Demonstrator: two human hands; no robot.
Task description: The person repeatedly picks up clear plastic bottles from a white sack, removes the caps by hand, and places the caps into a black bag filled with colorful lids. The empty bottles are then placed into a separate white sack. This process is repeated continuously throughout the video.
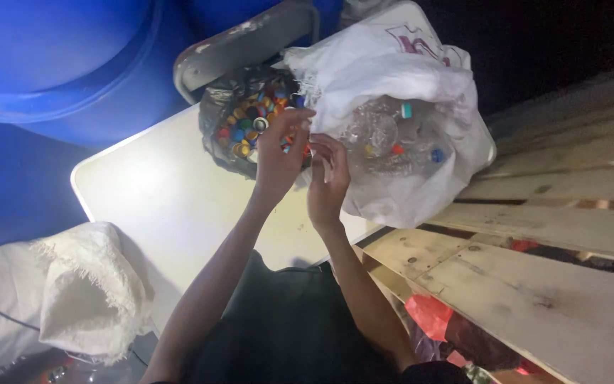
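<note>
— Woven white cloth first, at the far left edge: an open-mouthed white sack (pixel 72 291) with a frayed rim, lying below the pale table (pixel 172 206). What's behind it?

— Blue, mostly. A big blue drum (pixel 65 64) fills the upper left, beyond the table's far edge.

— And moving right?

— A grey chair back (pixel 250 43), then a dark plastic bag (pixel 214 114) sitting open on the table, full of mixed bottle caps (pixel 250 121) in red, yellow, blue and green.

— Where are the hands?

— Both are raised over the table between the two bags. The left hand (pixel 278 156) is right at the caps, fingers spread and reaching in over the dark bag's mouth. I cannot tell whether it has a cap pinched.

— The other one?

— The right hand (pixel 328 185) is just beside it, nearly touching, fingers curled loosely upward. Whether anything small sits in it, I cannot tell either.

— Further right?

— A large white sack (pixel 406 85), its mouth folded open, holding clear plastic bottles (pixel 385 139), some with coloured caps on. It presses against the dark bag.

— And the right edge?

— Pale wooden planks (pixel 548 235), pallet-like, with something red (pixel 428 313) showing beneath them.
</note>
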